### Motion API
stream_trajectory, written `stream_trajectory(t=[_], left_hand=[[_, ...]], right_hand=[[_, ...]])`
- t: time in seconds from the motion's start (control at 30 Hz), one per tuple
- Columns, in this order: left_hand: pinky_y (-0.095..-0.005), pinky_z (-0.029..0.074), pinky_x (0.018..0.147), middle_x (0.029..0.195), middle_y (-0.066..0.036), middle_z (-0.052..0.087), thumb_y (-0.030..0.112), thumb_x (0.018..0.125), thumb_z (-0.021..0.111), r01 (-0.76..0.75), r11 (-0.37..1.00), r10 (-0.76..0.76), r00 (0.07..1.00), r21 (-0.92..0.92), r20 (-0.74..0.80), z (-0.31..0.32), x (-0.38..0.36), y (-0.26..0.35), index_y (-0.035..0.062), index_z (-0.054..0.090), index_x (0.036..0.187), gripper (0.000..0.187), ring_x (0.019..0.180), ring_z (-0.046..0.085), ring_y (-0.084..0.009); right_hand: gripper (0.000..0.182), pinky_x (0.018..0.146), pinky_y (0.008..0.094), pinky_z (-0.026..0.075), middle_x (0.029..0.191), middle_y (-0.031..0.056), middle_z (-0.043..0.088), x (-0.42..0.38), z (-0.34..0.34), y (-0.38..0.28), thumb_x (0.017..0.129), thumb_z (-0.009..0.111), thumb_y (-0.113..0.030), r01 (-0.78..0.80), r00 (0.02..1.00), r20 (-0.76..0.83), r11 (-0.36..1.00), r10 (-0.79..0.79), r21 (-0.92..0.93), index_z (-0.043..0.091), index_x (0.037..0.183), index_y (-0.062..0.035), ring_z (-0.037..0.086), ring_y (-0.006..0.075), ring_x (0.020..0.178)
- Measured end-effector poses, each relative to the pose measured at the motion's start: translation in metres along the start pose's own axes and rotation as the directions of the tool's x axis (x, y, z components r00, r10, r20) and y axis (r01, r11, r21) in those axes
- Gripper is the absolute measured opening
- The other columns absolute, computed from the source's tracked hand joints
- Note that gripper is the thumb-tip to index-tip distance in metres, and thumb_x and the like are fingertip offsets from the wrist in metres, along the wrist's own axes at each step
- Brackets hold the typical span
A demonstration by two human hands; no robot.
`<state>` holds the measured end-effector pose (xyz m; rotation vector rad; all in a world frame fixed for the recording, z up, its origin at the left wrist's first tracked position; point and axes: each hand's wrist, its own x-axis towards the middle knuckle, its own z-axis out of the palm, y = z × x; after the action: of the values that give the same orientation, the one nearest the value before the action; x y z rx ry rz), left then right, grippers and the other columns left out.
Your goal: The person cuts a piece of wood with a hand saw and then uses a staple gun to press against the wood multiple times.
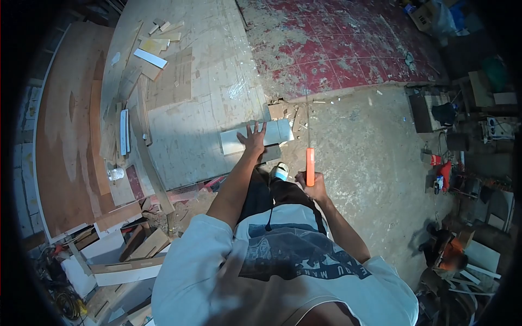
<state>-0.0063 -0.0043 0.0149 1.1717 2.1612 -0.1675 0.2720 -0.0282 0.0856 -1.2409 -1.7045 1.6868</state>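
Observation:
My left hand (253, 140) lies flat with fingers spread on a pale grey-white board (232, 143) that sticks out past the edge of the wooden work surface (206, 117). A line crosses the board right of my fingers. My right hand (314, 188) is closed round the orange handle of a handsaw (310, 165). Its thin blade, seen nearly edge-on, points away from me, to the right of the board's end and apart from it. Under the board sits a darker block (270, 154).
Wood offcuts (152, 46) and a white strip (125, 132) lie on the work surface. A large brown panel (70, 125) stands at the left. Scrap boards (130, 266) are piled lower left. Another person (448, 250) is at the right, near shelves and clutter. Red tiles (348, 49) cover the far floor.

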Motion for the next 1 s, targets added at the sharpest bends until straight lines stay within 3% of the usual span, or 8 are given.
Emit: stream_trajectory(t=[0.07,0.2,0.37,0.6,0.67,0.73,0.8,1.0], left_hand=[[-0.0779,0.014,0.109,0.164,-0.007,0.02,0.029,0.066,0.089,-0.022,0.973,0.047,0.994,0.228,-0.102,0.022,0.027,-0.017,0.0206,0.018,0.158,0.116,0.15,0.016,-0.0354],[-0.0673,0.018,0.116,0.147,-0.01,0.043,0.03,0.057,0.092,-0.13,0.974,0.164,0.969,0.184,-0.184,-0.004,0.003,-0.019,0.0068,0.03,0.152,0.116,0.141,0.035,-0.0309],[-0.0479,0.032,0.112,0.138,-0.016,0.044,0.028,0.052,0.091,-0.325,0.92,0.389,0.698,0.218,-0.601,-0.026,-0.016,-0.019,0.003,0.034,0.147,0.113,0.123,0.044,-0.0339],[-0.0411,0.035,0.108,0.135,-0.016,0.048,0.02,0.068,0.082,-0.136,0.825,0.51,0.599,0.549,-0.618,-0.053,-0.01,-0.002,0.011,0.033,0.152,0.098,0.123,0.046,-0.0312],[-0.0393,0.033,0.108,0.129,-0.014,0.053,0.011,0.084,0.064,-0.151,0.644,0.653,0.619,0.75,-0.436,-0.053,-0.008,-0.004,0.0106,0.041,0.148,0.069,0.122,0.047,-0.0272],[-0.0385,0.033,0.107,0.13,-0.014,0.053,0.011,0.082,0.065,-0.16,0.648,0.669,0.588,0.745,-0.455,-0.049,-0.004,0.0,0.0109,0.04,0.148,0.071,0.122,0.047,-0.027],[-0.0386,0.034,0.107,0.129,-0.014,0.053,0.01,0.082,0.065,-0.207,0.666,0.653,0.626,0.717,-0.426,-0.048,-0.007,0.0,0.0112,0.041,0.148,0.07,0.122,0.047,-0.0274],[-0.0398,0.036,0.103,0.128,-0.016,0.052,0.008,0.08,0.065,-0.205,0.76,0.592,0.61,0.617,-0.527,-0.045,-0.016,-0.011,0.01,0.043,0.146,0.069,0.119,0.048,-0.0285]], right_hand=[[0.017,0.062,0.0302,0.053,0.07,0.0079,0.071,0.004,-0.017,-0.013,0.09,0.069,-0.012,0.038,0.998,-0.042,0.998,-0.04,-0.041,0.072,0.081,0.002,0.066,0.0122,0.067],[0.02,0.064,0.0312,0.055,0.07,0.009,0.071,0.009,-0.049,-0.018,0.084,0.069,-0.012,-0.149,0.988,0.013,0.98,0.152,-0.129,0.067,0.069,0.0023,0.068,0.0145,0.067],[0.021,0.061,0.0317,0.054,0.07,0.0093,0.071,0.0,-0.062,-0.006,0.082,0.07,-0.014,-0.216,0.973,0.043,0.962,0.225,-0.165,0.068,0.069,0.0021,0.067,0.0154,0.064],[0.021,0.058,0.0317,0.053,0.065,0.0086,0.069,0.003,-0.051,0.003,0.082,0.07,-0.016,-0.126,0.984,0.094,0.963,0.152,-0.239,0.069,0.073,0.0029,0.066,0.0148,0.061],[0.021,0.06,0.0319,0.055,0.069,0.0107,0.07,0.007,-0.045,-0.015,0.083,0.067,-0.009,-0.138,0.975,0.132,0.954,0.178,-0.265,0.066,0.069,0.0056,0.07,0.0167,0.067],[0.024,0.054,0.0313,0.052,0.063,0.0099,0.067,0.011,-0.041,-0.034,0.085,0.067,-0.01,-0.104,0.978,0.15,0.961,0.146,-0.256,0.062,0.067,0.0046,0.067,0.0162,0.059],[0.029,0.047,0.0298,0.048,0.056,0.0075,0.06,0.011,-0.035,-0.047,0.088,0.067,-0.012,-0.216,0.948,0.237,0.976,0.211,-0.007,0.055,0.064,0.0018,0.062,0.015,0.05],[0.031,0.039,0.0297,0.043,0.052,0.0032,0.051,0.02,-0.025,-0.08,0.088,0.067,-0.012,-0.249,0.929,0.246,0.959,0.277,-0.136,0.05,0.064,-0.0015,0.055,0.0128,0.043]])
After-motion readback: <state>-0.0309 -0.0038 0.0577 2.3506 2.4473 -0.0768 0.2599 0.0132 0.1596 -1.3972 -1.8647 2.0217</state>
